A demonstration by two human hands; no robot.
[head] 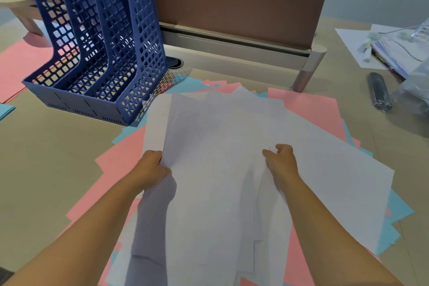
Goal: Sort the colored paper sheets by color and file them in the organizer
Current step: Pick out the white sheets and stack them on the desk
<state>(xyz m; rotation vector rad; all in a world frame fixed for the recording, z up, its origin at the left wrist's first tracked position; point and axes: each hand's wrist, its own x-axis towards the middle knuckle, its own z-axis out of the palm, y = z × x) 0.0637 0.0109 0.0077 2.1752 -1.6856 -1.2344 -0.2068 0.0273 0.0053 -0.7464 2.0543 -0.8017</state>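
Observation:
Several white sheets [222, 137] lie fanned over a loose spread of pink sheets [311, 109] and light blue sheets [394, 213] in the middle of the desk. My left hand [152, 169] grips the left edge of the white sheets, fingers curled round the paper. My right hand [282, 160] pinches the white paper near the middle of the stack, fingers bent. The blue plastic organizer [102, 49] with three upright lattice slots stands at the back left; no paper shows inside its slots.
A separate pink stack [21, 65] and a blue sheet edge [5, 110] lie left of the organizer. A brown desk divider [243, 0] on a metal rail closes the back. At right lie a dark stapler [378, 91], plastic bags and papers [394, 46].

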